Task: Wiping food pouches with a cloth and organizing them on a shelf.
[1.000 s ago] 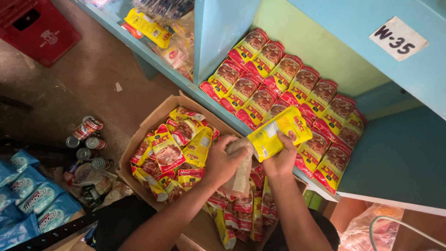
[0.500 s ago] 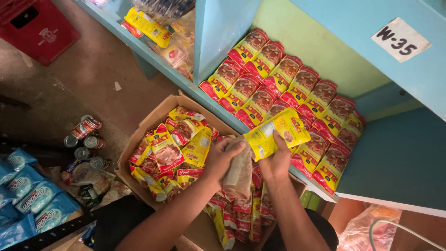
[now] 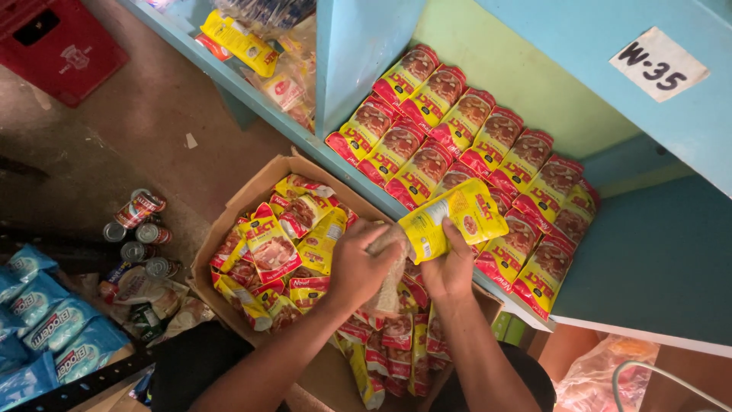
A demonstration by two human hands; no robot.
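My right hand (image 3: 450,267) grips a yellow sachet pack (image 3: 455,220) by its lower edge, just in front of the shelf. My left hand (image 3: 360,263) pinches a crumpled piece of clear plastic wrap (image 3: 390,278) that hangs down beside that pack. Both hands hover above an open cardboard box (image 3: 229,221) holding several yellow-and-red sachets (image 3: 268,246). More strips of sachets (image 3: 396,336) hang below my hands. On the light blue shelf (image 3: 648,252) several yellow-and-red sachets (image 3: 457,130) lie in overlapping rows.
A blue upright divider (image 3: 358,53) splits the shelf; packets (image 3: 244,38) lie in the left bay. Tin cans (image 3: 141,221) and blue pouches (image 3: 46,328) sit on the floor at left. A red crate (image 3: 53,42) stands at top left. A white label (image 3: 657,65) is on the upper shelf edge.
The yellow pack has tilted slightly and my left hand has pulled the clear plastic wrap lower, away from it. My right hand has kept its grip.
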